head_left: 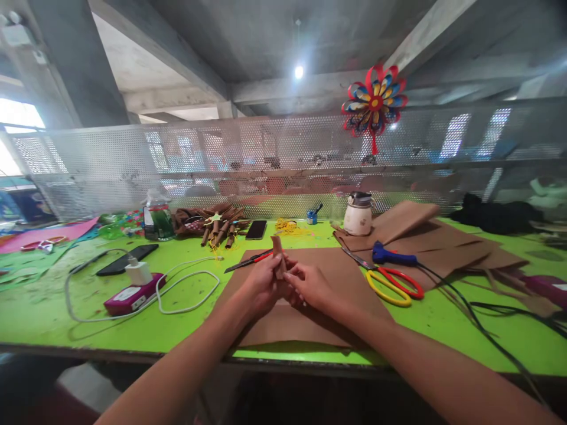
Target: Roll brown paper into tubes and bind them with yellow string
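Both my hands meet over a brown paper sheet (341,277) lying on the green table (53,313). My left hand (261,286) and my right hand (310,284) are closed together round a small rolled piece of brown paper (278,255) that stands upright between the fingers. A craft knife with a red handle (248,261) lies on the sheet just beyond my left hand.
Scissors with red and yellow handles (392,283) and a blue glue gun (392,257) lie to the right, with more brown sheets (425,239). To the left are a power bank with charger (133,292), a white cable (186,289) and a phone (126,260). Brown paper rolls (219,227) lie at the back.
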Available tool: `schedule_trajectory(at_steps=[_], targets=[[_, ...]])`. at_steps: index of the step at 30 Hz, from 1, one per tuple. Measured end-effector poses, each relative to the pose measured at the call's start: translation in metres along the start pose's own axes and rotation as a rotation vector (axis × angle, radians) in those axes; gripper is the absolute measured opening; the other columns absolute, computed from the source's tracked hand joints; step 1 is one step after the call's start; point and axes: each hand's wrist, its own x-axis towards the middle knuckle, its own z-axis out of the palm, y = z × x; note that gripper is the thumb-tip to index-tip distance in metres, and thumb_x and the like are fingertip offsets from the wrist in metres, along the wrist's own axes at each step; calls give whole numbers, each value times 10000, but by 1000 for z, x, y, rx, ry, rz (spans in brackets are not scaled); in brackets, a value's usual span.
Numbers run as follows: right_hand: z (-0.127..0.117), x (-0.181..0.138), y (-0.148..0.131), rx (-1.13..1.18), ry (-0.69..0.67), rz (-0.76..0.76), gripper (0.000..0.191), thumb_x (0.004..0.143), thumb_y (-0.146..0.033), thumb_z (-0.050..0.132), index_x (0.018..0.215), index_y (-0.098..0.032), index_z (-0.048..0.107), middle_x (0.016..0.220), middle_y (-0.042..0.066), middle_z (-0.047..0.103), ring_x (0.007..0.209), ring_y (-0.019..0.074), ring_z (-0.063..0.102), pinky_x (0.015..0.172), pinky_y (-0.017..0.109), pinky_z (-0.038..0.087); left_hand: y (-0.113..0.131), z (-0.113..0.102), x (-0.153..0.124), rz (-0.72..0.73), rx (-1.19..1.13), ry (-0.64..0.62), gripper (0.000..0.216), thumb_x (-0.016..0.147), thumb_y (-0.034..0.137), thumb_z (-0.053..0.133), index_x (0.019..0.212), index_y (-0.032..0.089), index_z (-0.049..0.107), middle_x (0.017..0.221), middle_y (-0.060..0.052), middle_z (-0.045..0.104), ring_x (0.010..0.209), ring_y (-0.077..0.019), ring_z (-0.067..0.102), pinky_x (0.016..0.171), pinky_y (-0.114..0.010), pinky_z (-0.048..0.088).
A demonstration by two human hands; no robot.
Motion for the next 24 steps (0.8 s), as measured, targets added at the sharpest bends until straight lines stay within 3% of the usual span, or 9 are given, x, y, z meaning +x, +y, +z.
schedule_trajectory(at_steps=[3,5,8,13,16,20,24], targets=[[-8,-1,-8,-154,57,-64,218,833,-341,506,714,-169,565,572,1,616,397,97,551,361,184,402,13,-6,4,128,-42,228,151,897,138,377,829,131,512,708,-69,636,607,-154,636,595,-301,539],[-20,5,-13,-301,94,-89,227,837,-301,487,690,-155,578,605,23,638,439,100,578,397,180,414,24,-7,4,110,1,272,189,908,117,337,810,131,497,672,-62,625,575,-140,624,602,-301,540],[-44,28,-20,-656,78,-81,257,847,-253,441,694,-138,613,620,42,663,480,98,605,433,165,412,40,-1,7,31,101,221,153,905,141,366,830,130,500,617,-48,604,520,-136,602,552,-280,522],[-76,90,-21,-918,93,-50,230,815,-185,489,676,-106,654,593,73,664,554,129,617,519,194,414,51,4,28,82,140,135,129,900,185,388,899,141,509,617,-29,590,511,-122,581,504,-228,467],[-72,133,-12,-1054,44,20,186,799,-154,554,673,-69,660,664,102,673,668,162,635,628,231,455,35,-6,39,51,109,170,125,892,176,380,878,136,498,575,-4,545,430,-77,495,418,-169,351],[-48,187,7,-1176,-13,110,283,871,-296,555,1074,-100,588,1071,104,607,924,194,600,794,362,501,4,-25,40,-60,95,182,141,875,246,395,814,149,478,539,15,495,359,-77,410,377,-187,277],[-25,221,25,-1250,-45,133,323,885,-316,535,1165,-154,536,1167,95,556,986,198,576,822,393,499,-7,-31,36,-55,107,151,103,861,247,409,878,167,472,586,10,528,394,-87,450,410,-195,303]])
